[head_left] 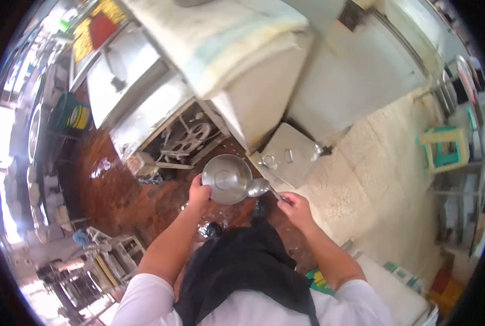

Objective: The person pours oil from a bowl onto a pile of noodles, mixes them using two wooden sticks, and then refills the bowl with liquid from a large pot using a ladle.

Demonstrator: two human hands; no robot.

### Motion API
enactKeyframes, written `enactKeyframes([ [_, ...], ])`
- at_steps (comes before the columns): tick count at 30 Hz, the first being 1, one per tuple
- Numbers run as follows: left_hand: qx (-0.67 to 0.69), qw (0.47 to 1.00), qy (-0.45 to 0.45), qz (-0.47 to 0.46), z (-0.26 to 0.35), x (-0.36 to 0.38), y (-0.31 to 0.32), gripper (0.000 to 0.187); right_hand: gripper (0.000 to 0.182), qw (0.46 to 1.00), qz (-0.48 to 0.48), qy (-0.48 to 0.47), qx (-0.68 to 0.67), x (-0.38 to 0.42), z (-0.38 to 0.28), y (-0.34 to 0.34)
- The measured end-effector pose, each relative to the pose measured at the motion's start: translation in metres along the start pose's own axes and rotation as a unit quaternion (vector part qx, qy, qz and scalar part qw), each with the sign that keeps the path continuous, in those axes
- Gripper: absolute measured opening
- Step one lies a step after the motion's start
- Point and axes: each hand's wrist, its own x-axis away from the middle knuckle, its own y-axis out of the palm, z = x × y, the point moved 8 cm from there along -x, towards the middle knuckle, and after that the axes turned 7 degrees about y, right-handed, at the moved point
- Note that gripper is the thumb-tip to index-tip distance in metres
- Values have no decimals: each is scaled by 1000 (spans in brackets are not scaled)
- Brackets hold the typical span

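Over a wet, reddish floor point(112, 190), I have the steel bowl point(226, 179) out in front of the body, its open side turned up toward the head camera. My left hand point(200, 194) grips it by the near left edge, thumb at the rim. My right hand point(295, 209) is closed around the handle of a large metal spoon point(258, 187), whose broad head points left, right at the bowl's right edge; from above I can't tell whether the two touch.

Below my hands I see a black apron point(237, 271) over a white shirt, with a dark shoe point(212, 231) on the floor. Beyond the bowl stands a machine whose open side shows a spoked wheel point(196, 138). To its right, a striped cloth point(248, 49) drapes a pale block, and near the block's foot is a flat metal panel point(294, 157) with a small handle. Farther right, a yellow and green stool point(444, 149) stands by pale paving point(356, 179).
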Motion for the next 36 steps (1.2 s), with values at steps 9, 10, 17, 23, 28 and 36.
enactKeyframes([
  [9, 51, 996, 42, 62, 12, 81, -137, 58, 37, 910, -291, -80, 284, 20, -158, 164],
  [10, 39, 997, 28, 68, 12, 95, -164, 58, 39, 870, -301, -145, 363, 26, -181, 201],
  [17, 159, 977, -33, 135, -61, 142, -339, 58, 38, 657, -354, -282, 603, 85, -229, 465],
  [23, 175, 943, 27, 281, -84, 156, -510, 48, 36, 628, -401, -303, 594, 118, -239, 638],
  [28, 350, 883, 14, 313, -51, 152, -615, 55, 36, 673, -451, -323, 490, 118, -289, 739],
  [36, 392, 860, 67, 319, -69, 54, -785, 54, 40, 762, -434, -229, 423, -26, -318, 856],
])
